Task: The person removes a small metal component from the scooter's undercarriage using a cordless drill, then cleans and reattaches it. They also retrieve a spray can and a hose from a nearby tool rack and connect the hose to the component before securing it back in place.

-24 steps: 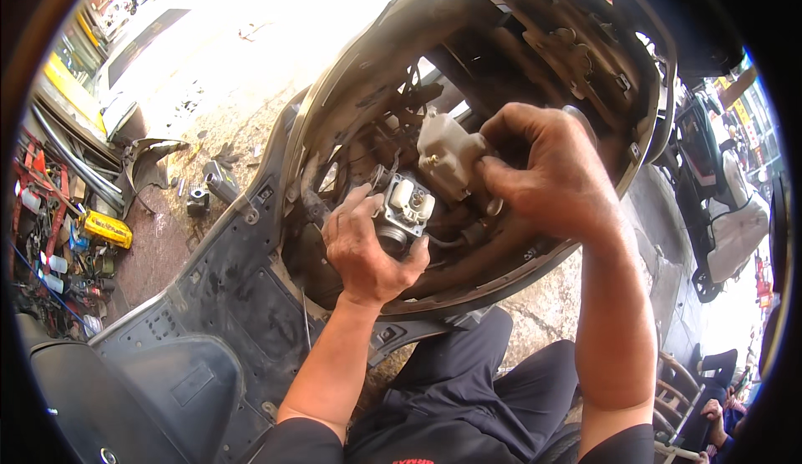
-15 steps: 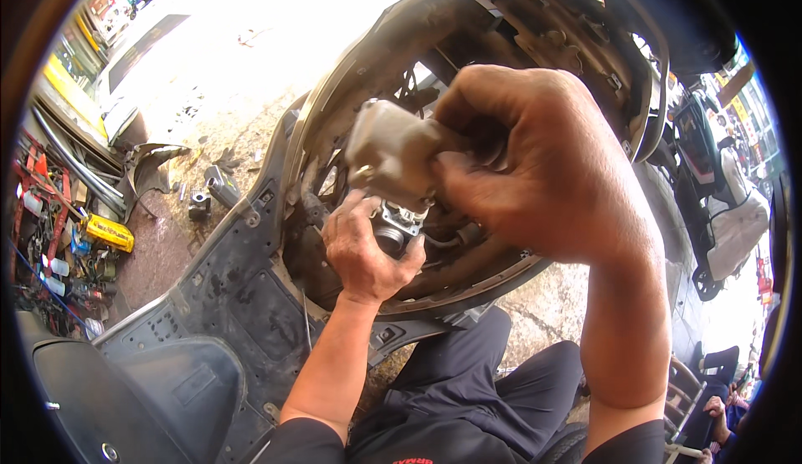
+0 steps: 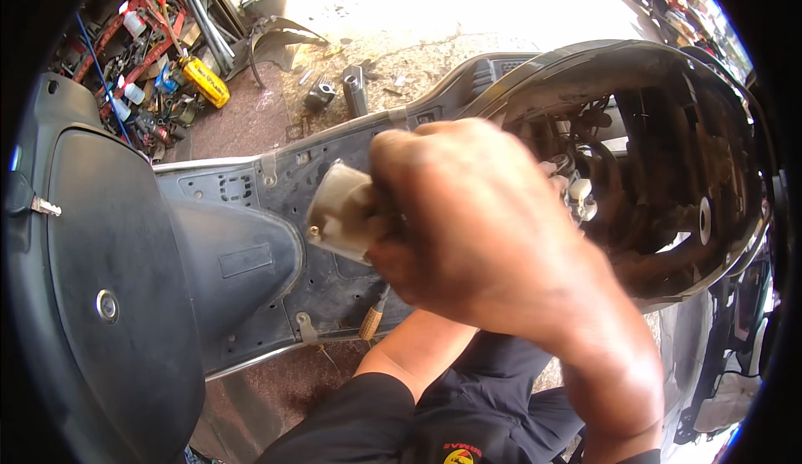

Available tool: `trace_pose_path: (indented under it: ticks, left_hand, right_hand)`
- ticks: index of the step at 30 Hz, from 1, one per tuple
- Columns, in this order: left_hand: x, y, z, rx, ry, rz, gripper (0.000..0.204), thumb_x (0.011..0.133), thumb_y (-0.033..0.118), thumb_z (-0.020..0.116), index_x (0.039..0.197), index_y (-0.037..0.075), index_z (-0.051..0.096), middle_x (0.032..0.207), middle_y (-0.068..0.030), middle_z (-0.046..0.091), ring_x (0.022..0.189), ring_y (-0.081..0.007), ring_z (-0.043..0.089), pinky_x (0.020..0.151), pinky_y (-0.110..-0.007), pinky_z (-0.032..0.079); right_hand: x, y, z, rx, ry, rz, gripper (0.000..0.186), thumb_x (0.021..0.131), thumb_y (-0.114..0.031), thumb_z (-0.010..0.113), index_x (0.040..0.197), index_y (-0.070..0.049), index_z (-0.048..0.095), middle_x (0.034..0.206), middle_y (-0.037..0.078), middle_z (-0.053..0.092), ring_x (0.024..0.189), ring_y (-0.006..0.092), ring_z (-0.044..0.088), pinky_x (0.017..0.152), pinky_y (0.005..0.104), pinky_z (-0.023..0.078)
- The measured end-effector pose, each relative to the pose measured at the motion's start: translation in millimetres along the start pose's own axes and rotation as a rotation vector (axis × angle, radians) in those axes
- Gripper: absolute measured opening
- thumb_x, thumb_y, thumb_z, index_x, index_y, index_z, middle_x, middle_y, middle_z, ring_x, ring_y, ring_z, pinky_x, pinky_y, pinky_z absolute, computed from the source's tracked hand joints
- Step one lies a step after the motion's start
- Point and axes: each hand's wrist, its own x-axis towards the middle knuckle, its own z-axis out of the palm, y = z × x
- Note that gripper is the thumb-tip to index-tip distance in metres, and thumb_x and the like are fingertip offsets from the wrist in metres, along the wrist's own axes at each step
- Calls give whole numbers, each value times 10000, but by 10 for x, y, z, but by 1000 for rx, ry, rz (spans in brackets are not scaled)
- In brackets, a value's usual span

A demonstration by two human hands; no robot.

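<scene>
My right hand (image 3: 455, 213), blurred by motion, grips a dull metal bowl-shaped cover (image 3: 338, 209) over the scooter's dark footboard (image 3: 301, 289). Most of my left hand (image 3: 551, 172) is hidden behind it; a few fingertips show at the carburetor (image 3: 579, 201), with its white floats, inside the open black scooter body (image 3: 685, 130). A screwdriver with a wooden handle (image 3: 373, 318) lies at the near side of the footboard, partly behind my right hand.
Two dark metal parts (image 3: 354, 92) lie on the ground beyond the footboard. Red tool racks (image 3: 100, 42), bottles and a yellow container (image 3: 205, 82) crowd the upper left. The scooter's front panel (image 3: 117, 297) fills the left side. Another vehicle (image 3: 727, 385) stands at the lower right.
The view has turned left toward the front panel. My right hand has carried the cover from above the carburetor leftward over the footboard. My left hand is now mostly hidden.
</scene>
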Motion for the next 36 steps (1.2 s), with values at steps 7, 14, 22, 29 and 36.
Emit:
trace_pose_path:
  ticks: [7, 14, 22, 29, 36]
  left_hand:
    - [-29, -50, 97, 16, -9, 9, 640, 683, 421, 824, 1187, 76, 632, 1240, -178, 673, 1104, -374, 648, 988, -495, 459]
    - [-30, -53, 93, 33, -38, 13, 679, 676, 428, 833, 1223, 82, 629, 1289, -178, 661, 1130, -397, 622, 1018, -509, 455]
    - [-46, -64, 95, 27, -58, 14, 666, 657, 374, 834, 1217, 79, 628, 1288, -182, 661, 1117, -397, 621, 1009, -497, 471]
    - [-44, -81, 100, 31, -56, 35, 659, 670, 397, 824, 1216, 85, 626, 1289, -182, 661, 1118, -396, 625, 1016, -509, 459]
    - [-56, -100, 116, 44, -55, 53, 645, 695, 404, 808, 1225, 88, 619, 1305, -170, 644, 1111, -383, 622, 1009, -511, 452]
  right_hand:
    - [244, -188, 1497, -270, -169, -63, 208, 779, -160, 767, 939, -37, 715, 887, 113, 695, 842, 243, 697, 678, 348, 562]
    - [-24, 167, 2530, -138, -242, -83, 129, 820, -161, 693, 869, -51, 740, 867, 141, 716, 800, 264, 711, 665, 372, 569]
    - [-174, 376, 2822, -106, -422, 49, 182, 870, -155, 656, 913, -73, 813, 950, 139, 770, 899, 295, 761, 731, 398, 611]
    - [-177, 511, 2747, -109, -750, 162, 228, 961, -175, 663, 1111, -128, 829, 1195, 62, 787, 1106, 244, 753, 869, 383, 621]
    - [-213, 557, 2732, -1, -739, 177, 226, 944, -140, 635, 1047, -82, 828, 1106, 110, 795, 1047, 269, 766, 858, 382, 618]
